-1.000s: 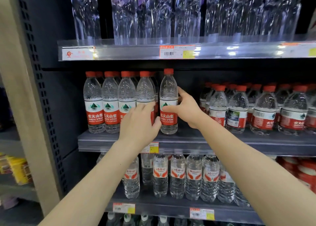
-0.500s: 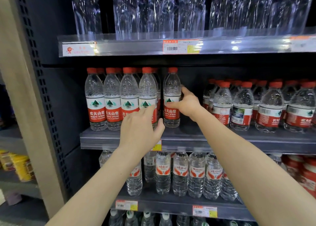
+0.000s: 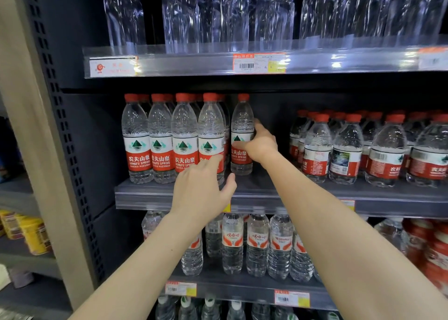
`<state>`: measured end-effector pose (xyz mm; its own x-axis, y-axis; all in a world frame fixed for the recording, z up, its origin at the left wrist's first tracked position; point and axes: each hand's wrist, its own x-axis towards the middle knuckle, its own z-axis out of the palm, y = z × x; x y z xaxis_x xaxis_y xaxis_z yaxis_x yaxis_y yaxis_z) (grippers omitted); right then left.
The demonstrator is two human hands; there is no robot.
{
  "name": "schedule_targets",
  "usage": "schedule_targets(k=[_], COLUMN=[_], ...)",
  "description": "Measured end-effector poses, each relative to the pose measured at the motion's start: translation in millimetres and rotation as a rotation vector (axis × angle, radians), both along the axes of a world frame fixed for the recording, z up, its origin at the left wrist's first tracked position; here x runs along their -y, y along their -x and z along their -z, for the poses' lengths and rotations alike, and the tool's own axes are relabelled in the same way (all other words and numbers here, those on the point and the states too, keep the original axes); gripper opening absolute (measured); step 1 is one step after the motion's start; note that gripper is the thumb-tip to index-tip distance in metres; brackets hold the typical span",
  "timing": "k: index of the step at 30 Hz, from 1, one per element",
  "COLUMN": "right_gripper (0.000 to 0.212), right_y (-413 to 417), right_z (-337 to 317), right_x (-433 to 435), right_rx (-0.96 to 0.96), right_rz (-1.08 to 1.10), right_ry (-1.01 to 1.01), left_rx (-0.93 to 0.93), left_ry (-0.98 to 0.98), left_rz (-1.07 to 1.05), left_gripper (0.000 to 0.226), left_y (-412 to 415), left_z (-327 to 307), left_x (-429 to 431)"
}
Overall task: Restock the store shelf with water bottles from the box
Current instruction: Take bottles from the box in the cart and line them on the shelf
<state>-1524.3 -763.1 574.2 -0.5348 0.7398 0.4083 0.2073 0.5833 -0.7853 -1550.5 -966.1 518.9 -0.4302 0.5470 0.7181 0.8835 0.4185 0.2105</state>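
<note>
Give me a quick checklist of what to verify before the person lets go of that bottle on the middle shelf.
1. Bottle upright on the shelf: ok.
2. Right hand on the bottle: ok.
3. Label facing front: ok.
4. In line with the front row: not ok, it stands further back.
5. Left hand clear of that bottle: ok, it is at the row's last bottle.
6. Room beside it for more: ok.

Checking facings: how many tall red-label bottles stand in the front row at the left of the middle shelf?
4 in front, side by side; a fifth bottle stands further back, under the right hand. More caps show behind.
</note>
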Motion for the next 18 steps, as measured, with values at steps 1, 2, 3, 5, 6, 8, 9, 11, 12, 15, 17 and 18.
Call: schedule_targets(k=[1,2,3,5,6,8,9,11,12,15,17,18], right_gripper=[0.086,0.086,0.087,0.088,0.087,0.082,0.078,0.069,0.064,0.044,0.039,0.040], right_y=[1,0,0,-1,-2,-4,-7,-18,-26,-53,-69,-76], right_z=[-1,-2,-2,-1,1,4,6,9,10,9,7,7], right_x=[0,-1,-1,1,2,5,6,10,12,17,19,19], right_rx=[0.009,0.018,0.021,0.013,0.005,0.027,0.061,0.113,0.138,0.309,0.409,0.440], right_rz=[0.002,0.001,-0.004,-0.013,-0.016,-0.018,-0.017,-0.026,-0.028,0.050,0.105,0.111], right_ry=[0.000,0.001,0.006,0.029,0.035,0.004,-0.026,-0.075,-0.109,-0.324,-0.465,-0.498], left_rx=[0.008,0.011,0.011,0.012,0.010,0.005,0.003,-0.011,-0.017,-0.044,-0.059,-0.070], left_ry=[0.003,0.005,0.006,0.015,0.022,0.036,0.042,0.060,0.071,0.079,0.094,0.116], left_rz=[0.006,0.010,0.011,0.006,0.002,0.000,0.001,0.003,0.001,-0.008,-0.005,-0.007], left_gripper=[0.054,0.055,0.055,0.057,0.058,0.059,0.060,0.060,0.060,0.058,0.056,0.055], left_y=[0,-1,-1,-2,-2,-4,-5,-7,-9,-18,-25,-29], left_z=[1,1,1,1,1,-1,-2,-6,-8,-18,-21,-22], left_x=[0,-1,-1,-1,0,0,0,0,-1,-8,-15,-19])
